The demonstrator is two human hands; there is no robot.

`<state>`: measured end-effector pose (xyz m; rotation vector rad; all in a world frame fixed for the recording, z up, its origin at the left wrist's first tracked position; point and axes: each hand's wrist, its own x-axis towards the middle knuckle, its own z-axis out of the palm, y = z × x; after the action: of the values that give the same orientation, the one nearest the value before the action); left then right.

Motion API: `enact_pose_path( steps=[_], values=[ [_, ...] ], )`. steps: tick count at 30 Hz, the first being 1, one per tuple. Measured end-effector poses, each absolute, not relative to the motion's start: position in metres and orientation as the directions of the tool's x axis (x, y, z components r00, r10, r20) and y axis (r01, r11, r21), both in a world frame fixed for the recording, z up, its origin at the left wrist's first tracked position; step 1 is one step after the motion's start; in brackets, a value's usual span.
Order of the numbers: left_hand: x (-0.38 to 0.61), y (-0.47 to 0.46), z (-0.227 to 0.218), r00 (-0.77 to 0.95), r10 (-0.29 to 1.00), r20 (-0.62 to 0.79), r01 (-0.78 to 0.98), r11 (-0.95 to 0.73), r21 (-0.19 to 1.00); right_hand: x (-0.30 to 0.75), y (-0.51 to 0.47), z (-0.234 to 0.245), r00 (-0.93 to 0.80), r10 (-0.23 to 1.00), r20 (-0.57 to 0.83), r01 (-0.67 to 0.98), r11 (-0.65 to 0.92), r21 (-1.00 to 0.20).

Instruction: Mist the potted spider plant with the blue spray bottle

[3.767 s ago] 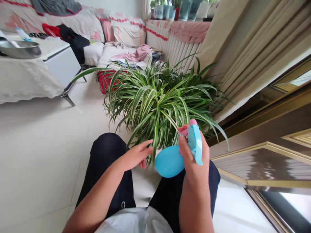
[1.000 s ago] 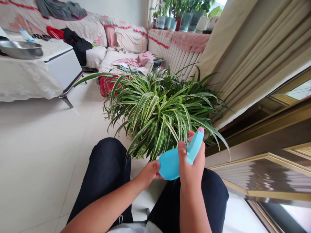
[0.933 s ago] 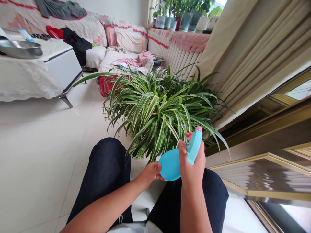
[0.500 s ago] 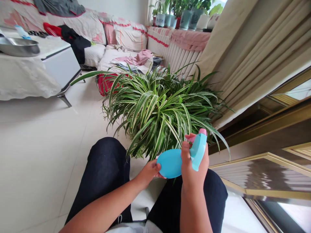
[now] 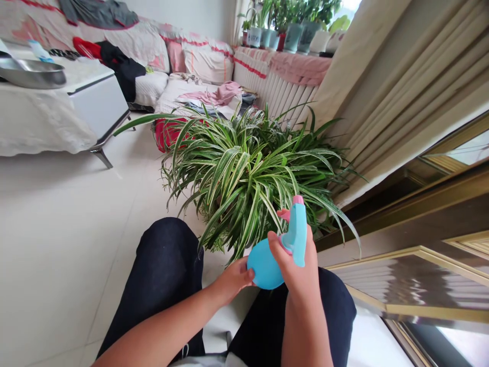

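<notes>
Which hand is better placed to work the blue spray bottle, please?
Right hand, probably: it grips the spray bottle at its neck, while the left hand only cups the round body.

"Table?"
"Steel basin (image 5: 32, 74) near the left edge of a white cloth-draped table (image 5: 38, 122), metal leg (image 5: 102, 158) on the tiles."
"Sofa?"
"Black garment (image 5: 122, 63) and red cloth (image 5: 86, 49) along the back; pink cloth (image 5: 223, 94) heaped on the seat toward the corner."
"Wall?"
"Ribbed white radiator (image 5: 277, 86) under a pink cover (image 5: 298, 66), potted plants (image 5: 294, 38) lined along the sill above."
"Right side?"
"Beige curtain (image 5: 397, 102) hanging beside a gold-framed door (image 5: 412, 275)."
</notes>
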<state>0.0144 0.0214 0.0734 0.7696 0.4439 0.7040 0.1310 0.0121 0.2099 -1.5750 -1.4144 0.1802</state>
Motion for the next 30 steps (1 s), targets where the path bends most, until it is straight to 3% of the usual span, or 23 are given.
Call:
enact_pose_path(
  steps=[7,19,30],
  values=[
    [0.0133,0.0219,0.0686,0.676,0.726,-0.127,-0.38,0.492,0.783,0.1311,0.0136,0.2067,0.396,0.78,0.485,0.684,0.103,-0.723],
    [0.0127,0.024,0.0685,0.663,0.74,-0.108,-0.418,0.486,0.767,0.1316,0.0144,0.2012,0.327,0.825,0.461,0.644,0.162,-0.747],
    [0.0128,0.0221,0.0675,0.664,0.738,-0.124,-0.381,0.476,0.793,0.1323,0.0128,0.2008,0.384,0.761,0.523,0.714,0.114,-0.691]
  ],
)
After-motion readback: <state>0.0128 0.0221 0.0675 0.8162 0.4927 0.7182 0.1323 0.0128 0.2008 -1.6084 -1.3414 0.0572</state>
